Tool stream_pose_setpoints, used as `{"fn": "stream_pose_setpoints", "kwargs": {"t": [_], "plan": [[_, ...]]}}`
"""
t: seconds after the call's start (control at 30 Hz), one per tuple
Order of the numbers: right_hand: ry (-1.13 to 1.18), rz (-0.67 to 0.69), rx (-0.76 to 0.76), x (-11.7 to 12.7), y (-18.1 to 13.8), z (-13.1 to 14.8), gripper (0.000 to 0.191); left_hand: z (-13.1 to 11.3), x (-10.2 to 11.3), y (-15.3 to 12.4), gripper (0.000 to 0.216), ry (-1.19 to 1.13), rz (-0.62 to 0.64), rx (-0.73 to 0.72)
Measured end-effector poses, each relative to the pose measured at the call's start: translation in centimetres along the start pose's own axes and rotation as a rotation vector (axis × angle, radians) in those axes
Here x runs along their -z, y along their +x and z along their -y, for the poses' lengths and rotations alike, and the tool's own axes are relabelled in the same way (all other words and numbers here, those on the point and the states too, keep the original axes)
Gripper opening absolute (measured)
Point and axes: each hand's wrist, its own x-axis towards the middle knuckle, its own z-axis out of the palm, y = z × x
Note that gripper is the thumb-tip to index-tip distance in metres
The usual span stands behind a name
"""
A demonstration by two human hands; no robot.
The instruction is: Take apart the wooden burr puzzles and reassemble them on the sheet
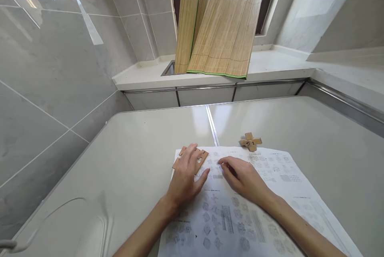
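Observation:
My left hand [186, 174] lies flat, fingers stretched out, on a group of flat wooden puzzle pieces [201, 156] at the top left corner of a printed sheet of diagrams [240, 213]. My right hand [241, 176] rests on the sheet just to the right, fingers curled down with the tips touching the paper; nothing shows in them. A small cross-shaped wooden piece [251, 142] with a printed mark lies apart on the table beyond the sheet's upper edge.
The sheet lies on a pale grey table [126, 157] with a seam down its middle. Tiled walls stand at the left. A bamboo mat [222, 25] leans at the window over a white ledge behind the table.

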Motion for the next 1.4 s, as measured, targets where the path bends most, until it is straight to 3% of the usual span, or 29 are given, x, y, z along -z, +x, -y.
{"fn": "stream_pose_setpoints", "kwargs": {"t": [0.17, 0.3, 0.47, 1.03, 1.4], "plan": [[0.011, -0.005, 0.014, 0.0, 0.1, 0.0, 0.021, -1.5, 0.0, -0.6, 0.027, -0.03, 0.146, -0.235], [0.022, -0.011, 0.02, 0.0, 0.2, 0.0, 0.019, -1.9, -0.4, -1.4, 0.014, -0.008, 0.268, -0.234], [0.015, -0.019, 0.019, 0.1, 0.4, 0.3, 0.02, -1.8, -0.6, -1.5, 0.013, -0.01, 0.313, -0.213], [0.004, -0.056, 0.057, -0.1, 0.5, 0.0, 0.023, -1.2, -1.2, -1.5, 0.02, -0.062, 0.296, -0.261], [0.024, -0.036, 0.002, -0.5, 0.4, 0.0, 0.023, -0.5, -2.4, -2.0, 0.022, -0.069, 0.206, -0.287]]}}
